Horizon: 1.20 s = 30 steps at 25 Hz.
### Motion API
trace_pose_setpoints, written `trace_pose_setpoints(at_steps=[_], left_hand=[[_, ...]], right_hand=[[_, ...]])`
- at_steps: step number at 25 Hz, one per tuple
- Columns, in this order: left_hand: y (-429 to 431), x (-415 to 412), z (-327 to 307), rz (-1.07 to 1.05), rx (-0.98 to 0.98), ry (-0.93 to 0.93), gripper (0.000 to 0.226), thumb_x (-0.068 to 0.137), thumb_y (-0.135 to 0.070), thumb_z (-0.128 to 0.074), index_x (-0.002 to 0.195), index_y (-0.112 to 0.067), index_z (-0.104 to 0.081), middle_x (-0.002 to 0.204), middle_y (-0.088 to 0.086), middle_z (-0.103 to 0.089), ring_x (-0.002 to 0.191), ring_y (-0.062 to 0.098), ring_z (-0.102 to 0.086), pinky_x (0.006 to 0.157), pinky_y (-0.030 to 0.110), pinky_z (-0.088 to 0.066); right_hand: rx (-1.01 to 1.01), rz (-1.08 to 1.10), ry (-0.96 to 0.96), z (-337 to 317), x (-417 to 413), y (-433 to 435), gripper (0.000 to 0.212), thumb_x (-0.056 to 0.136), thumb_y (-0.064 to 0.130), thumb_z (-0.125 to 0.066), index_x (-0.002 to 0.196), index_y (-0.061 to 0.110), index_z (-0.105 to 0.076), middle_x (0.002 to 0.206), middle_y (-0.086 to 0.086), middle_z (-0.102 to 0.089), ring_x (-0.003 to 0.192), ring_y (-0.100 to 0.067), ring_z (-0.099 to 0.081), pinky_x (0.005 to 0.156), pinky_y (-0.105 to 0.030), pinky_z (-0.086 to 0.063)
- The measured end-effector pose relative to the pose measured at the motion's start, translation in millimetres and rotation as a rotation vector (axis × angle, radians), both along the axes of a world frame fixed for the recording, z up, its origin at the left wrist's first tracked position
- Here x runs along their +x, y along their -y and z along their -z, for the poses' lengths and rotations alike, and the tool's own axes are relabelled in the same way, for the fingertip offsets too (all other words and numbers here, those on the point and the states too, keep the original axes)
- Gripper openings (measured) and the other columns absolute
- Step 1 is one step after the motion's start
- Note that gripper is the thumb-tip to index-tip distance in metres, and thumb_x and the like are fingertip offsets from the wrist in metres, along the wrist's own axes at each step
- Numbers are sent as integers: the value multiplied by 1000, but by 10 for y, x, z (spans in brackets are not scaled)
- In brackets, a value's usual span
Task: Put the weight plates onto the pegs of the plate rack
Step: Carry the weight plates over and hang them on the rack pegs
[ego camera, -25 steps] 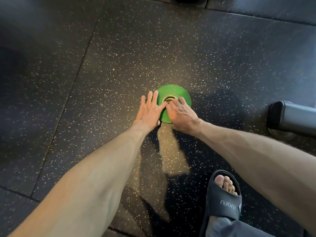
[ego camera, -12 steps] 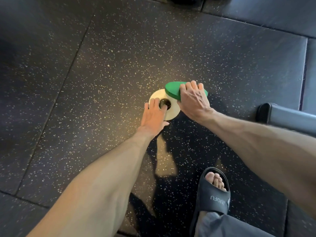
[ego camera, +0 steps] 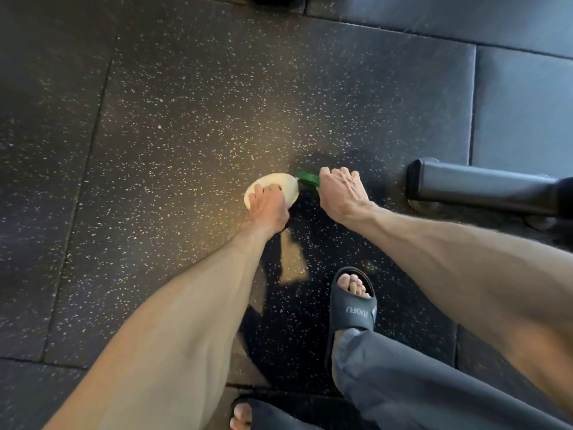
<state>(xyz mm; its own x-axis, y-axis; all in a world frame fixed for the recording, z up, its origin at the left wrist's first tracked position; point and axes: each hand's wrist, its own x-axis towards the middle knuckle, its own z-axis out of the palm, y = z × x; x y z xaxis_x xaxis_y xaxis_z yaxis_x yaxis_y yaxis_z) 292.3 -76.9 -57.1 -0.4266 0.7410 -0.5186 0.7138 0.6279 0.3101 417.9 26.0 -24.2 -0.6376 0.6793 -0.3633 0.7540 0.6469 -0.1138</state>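
Left hand [ego camera: 268, 209] grips small round white weight plate [ego camera: 279, 183], tilted off speckled black rubber floor [ego camera: 186, 119]. Right hand [ego camera: 341, 193] clamps small round green weight plate [ego camera: 307, 178] just right. 2 plates in hands, 0 pegged; plate rack unseen.

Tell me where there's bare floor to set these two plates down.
Bare speckled floor lies left of the white plate and beyond both plates, up to the mat seam. Crowded: right of the green plate, the black padded bar; nearer, the sandalled foot.
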Motion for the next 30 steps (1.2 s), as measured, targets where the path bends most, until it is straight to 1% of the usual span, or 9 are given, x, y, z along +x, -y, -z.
trace_pose_setpoints(at_steps=[3,5,7,11,15,20,23,27,30], left_hand=[[-13,98,-549,-127,-126,247,33,104,-30,-32,112,-11,-57,107,12,-53,114,34,-43,97,48,-41],[11,149,-1044,-108,-170,351,43,101,-48,-34,95,-11,-56,109,16,-62,110,36,-53,96,50,-46],[77,193,-1695,7,-159,320,45,97,-53,-47,92,-10,-58,101,16,-65,96,34,-60,88,45,-52],[121,205,-3165,262,-46,74,23,94,-24,-59,105,-6,-66,101,18,-68,95,34,-62,81,38,-50],[17,353,-4666,406,20,50,22,92,-30,-63,94,-9,-68,96,16,-71,90,35,-66,80,38,-50],[-281,1206,-6274,723,133,76,13,89,-21,-67,92,-9,-71,95,16,-72,93,33,-67,77,35,-48],[-365,1989,-7013,897,204,111,12,88,-16,-68,88,-4,-69,93,19,-71,89,33,-67,72,33,-48],[-424,3008,-7528,1063,202,120,12,86,-14,-68,88,-3,-69,92,19,-70,86,32,-65,68,32,-44],[-420,3846,-7782,1228,217,143,7,85,-12,-66,81,-15,-62,93,18,-71,93,34,-66,69,29,-40]], right_hand=[[-62,26,15,-567,246,178,6,94,6,-45,97,9,-50,95,-16,-63,95,-33,-54,83,-43,-39],[-77,57,3,-1058,373,272,7,95,7,-46,100,8,-51,96,-15,-62,96,-33,-54,80,-42,-38],[-74,117,-8,-1681,498,397,10,94,7,-48,103,8,-52,99,-16,-63,98,-34,-53,80,-42,-38],[-42,312,-47,-3009,804,712,21,87,0,-47,106,6,-53,106,-19,-64,105,-37,-54,84,-45,-43],[-90,489,-146,-4393,1309,1102,17,91,14,-53,106,6,-55,105,-20,-66,101,-40,-60,77,-40,-46],[-157,674,-199,-5780,2257,1441,25,90,32,-59,98,8,-62,106,-21,-67,102,-37,-63,81,-35,-47],[-180,801,-177,-6396,2883,1639,28,91,33,-60,94,6,-67,93,-15,-72,92,-31,-69,76,-32,-52],[-173,966,-261,-6924,3671,1913,26,89,35,-64,96,10,-68,97,-10,-71,97,-27,-68,83,-33,-52],[-147,1037,-272,-7275,4306,2054,25,87,35,-65,92,11,-68,95,-9,-70,94,-26,-67,80,-32,-50]])
